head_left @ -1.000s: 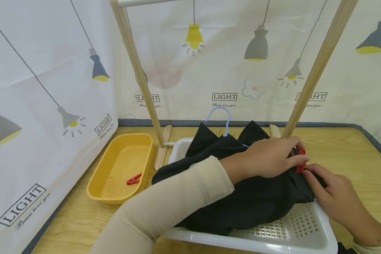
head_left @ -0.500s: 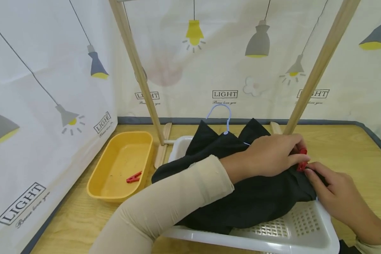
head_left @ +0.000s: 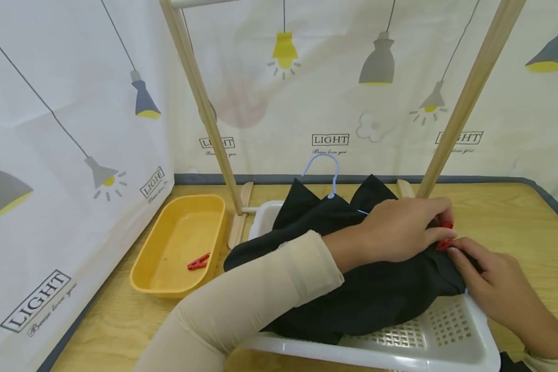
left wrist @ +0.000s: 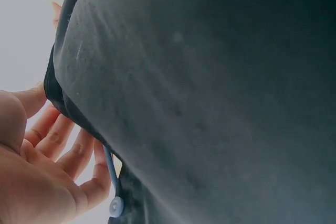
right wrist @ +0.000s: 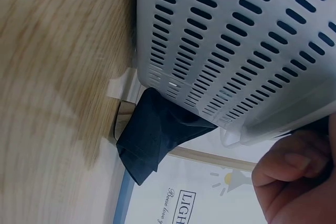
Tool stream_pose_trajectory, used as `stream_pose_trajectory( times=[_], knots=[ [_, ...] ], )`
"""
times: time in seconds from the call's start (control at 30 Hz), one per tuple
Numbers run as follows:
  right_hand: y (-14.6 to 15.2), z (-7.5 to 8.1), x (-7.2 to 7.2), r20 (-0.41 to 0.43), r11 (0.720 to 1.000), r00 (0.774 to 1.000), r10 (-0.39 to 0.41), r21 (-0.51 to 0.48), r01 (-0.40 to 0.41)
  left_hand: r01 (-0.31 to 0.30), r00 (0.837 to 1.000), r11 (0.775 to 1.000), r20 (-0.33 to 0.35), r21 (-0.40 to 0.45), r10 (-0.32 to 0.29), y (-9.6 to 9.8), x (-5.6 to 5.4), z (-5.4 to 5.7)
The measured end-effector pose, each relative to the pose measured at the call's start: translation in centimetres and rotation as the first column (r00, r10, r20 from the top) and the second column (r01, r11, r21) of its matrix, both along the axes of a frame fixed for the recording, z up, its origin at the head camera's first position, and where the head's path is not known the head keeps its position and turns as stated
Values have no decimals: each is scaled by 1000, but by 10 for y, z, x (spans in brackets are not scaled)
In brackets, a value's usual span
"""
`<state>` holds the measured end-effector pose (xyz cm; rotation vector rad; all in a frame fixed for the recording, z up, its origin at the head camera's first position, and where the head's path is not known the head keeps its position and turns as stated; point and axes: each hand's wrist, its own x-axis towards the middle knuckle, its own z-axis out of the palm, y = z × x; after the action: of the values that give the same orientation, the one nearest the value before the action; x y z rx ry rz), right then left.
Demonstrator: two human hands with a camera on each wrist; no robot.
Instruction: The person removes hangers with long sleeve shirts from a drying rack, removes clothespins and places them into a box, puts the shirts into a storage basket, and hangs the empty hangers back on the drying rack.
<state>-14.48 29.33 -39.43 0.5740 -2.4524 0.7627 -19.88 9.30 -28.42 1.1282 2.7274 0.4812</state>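
In the head view my left hand (head_left: 397, 232) reaches across from the left and pinches a red clothespin (head_left: 444, 244) between thumb and fingers, at the right edge of a black garment (head_left: 376, 294). Close by, my right hand (head_left: 499, 287) pinches that same edge. A light blue hanger (head_left: 337, 178) pokes its hook out of the garment's top. Fingers partly cover the clothespin, so its bite on the cloth cannot be made out. In the right wrist view my right hand (right wrist: 302, 177) has curled fingers, with dark cloth beside them.
Beneath the garment is a white perforated basket (head_left: 376, 356). A yellow tray (head_left: 139, 276) at the left holds another red clothespin (head_left: 198, 262). Wooden posts (head_left: 469, 98) of a rack rise behind the basket. Black cloth (right wrist: 157, 135) hangs past the basket in the right wrist view.
Both hands stay at the garment's right edge in nearly the same pose. Slightly less of the clothespin shows between the left fingers. The head view has shifted a little.
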Motion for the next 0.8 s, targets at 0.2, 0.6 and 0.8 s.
stream_pose_trajectory(
  times=[0.2,0.6,0.8],
  knots=[
    [0,0,1,8,1000,1000,-16,-6,16,8,1000,1000,-19,5,-7,0,0,0],
    [-1,-1,0,-1,1000,1000,-8,5,8,7,999,1000,-52,19,-6,-3,0,-1],
    [-2,-1,-1,9,1000,1000,-6,4,6,3,998,999,-56,52,0,-5,-1,-1]
  ],
)
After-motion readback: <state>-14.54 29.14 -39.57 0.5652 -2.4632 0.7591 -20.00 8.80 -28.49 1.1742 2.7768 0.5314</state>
